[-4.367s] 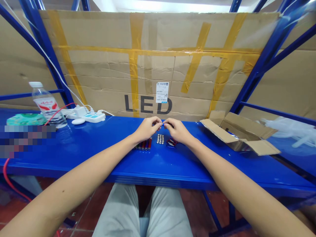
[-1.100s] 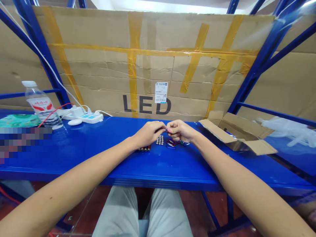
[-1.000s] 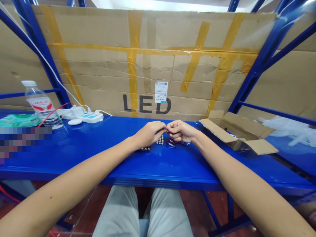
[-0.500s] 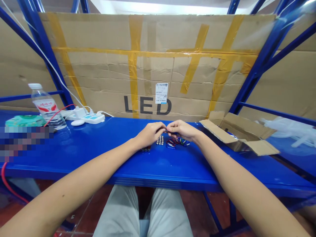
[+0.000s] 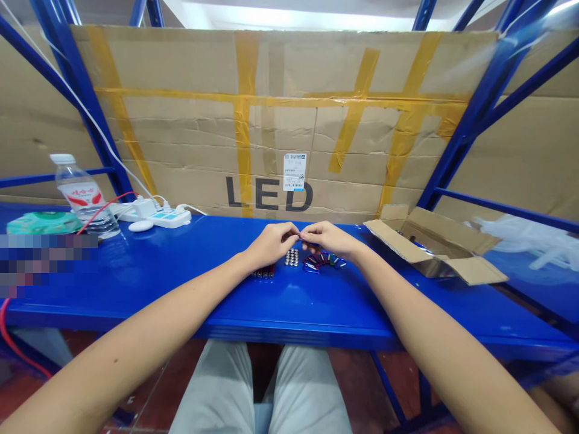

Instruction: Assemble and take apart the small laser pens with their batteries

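My left hand [image 5: 274, 242] and my right hand [image 5: 326, 239] meet fingertip to fingertip over the blue table. Both are closed in a pinch. A small dark piece shows under my right fingers, too little of it to name. Below the hands, small silver round pieces [image 5: 292, 258] lie in neat rows. Right of them is a cluster of coloured carabiners [image 5: 322, 261], red, green and blue. Several dark reddish cylinders [image 5: 266, 272] lie side by side under my left wrist, which partly hides them.
An open cardboard box [image 5: 436, 241] stands at the right beside clear plastic wrap [image 5: 538, 241]. On the left are a water bottle [image 5: 85, 199], a green packet [image 5: 43, 222] and a white power strip [image 5: 167, 216] with cords. A large taped cardboard sheet [image 5: 194, 144] rises behind the table [image 5: 172, 259].
Both hands stay together with only slight finger movement. The view has shifted a little, and more of the dark cylinders shows below my left wrist.
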The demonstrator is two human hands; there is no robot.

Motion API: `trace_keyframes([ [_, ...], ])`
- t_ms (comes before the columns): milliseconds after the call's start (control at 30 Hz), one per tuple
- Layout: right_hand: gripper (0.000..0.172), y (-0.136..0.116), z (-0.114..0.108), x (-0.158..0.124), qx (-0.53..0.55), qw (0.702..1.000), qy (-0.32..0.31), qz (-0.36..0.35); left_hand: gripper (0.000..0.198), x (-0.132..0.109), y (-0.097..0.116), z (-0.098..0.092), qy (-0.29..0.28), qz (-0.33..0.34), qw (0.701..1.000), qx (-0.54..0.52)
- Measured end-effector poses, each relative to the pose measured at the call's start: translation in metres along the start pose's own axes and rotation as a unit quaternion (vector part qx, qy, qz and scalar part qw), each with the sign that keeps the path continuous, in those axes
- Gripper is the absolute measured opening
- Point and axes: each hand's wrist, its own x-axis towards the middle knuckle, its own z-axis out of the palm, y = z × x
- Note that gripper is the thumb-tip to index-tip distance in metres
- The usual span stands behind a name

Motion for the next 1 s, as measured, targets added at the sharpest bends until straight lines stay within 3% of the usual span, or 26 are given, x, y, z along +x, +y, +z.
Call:
trace_keyframes([
  [233, 0.035, 0.004, 0.008, 0.007, 0.053, 0.997, 0.049, -0.022, 0.017, 0.000, 0.000, 0.001, 0.020, 0.017, 0.999, 0.045],
  [467, 0.025, -0.003, 0.023, 0.010, 0.161, 0.983, 0.090, 0.007, 0.062, -0.001, 0.003, -0.001, -0.043, 0.045, 0.987, 0.151],
  [667, 0.025, -0.007, 0.026, 0.010, 0.160, 0.983, 0.089, 0.011, 0.064, 0.001, 0.005, -0.006, -0.065, 0.067, 0.979, 0.180],
  [767, 0.028, -0.009, 0.019, 0.009, 0.094, 0.988, 0.118, 0.023, 0.059, 0.001, 0.001, -0.005, -0.038, 0.037, 0.988, 0.144],
  [867, 0.029, -0.017, 0.006, 0.001, -0.098, 0.981, 0.167, 0.015, 0.067, 0.001, -0.006, -0.006, 0.013, -0.013, 0.995, 0.099],
  [967, 0.020, -0.027, -0.001, -0.010, -0.232, 0.971, -0.040, 0.041, 0.074, 0.001, -0.012, -0.007, 0.049, -0.049, 0.995, 0.075],
  [1000, 0.016, -0.030, -0.001, -0.013, -0.260, 0.961, -0.080, 0.053, 0.075, 0.001, -0.012, -0.008, 0.055, -0.053, 0.995, 0.069],
])
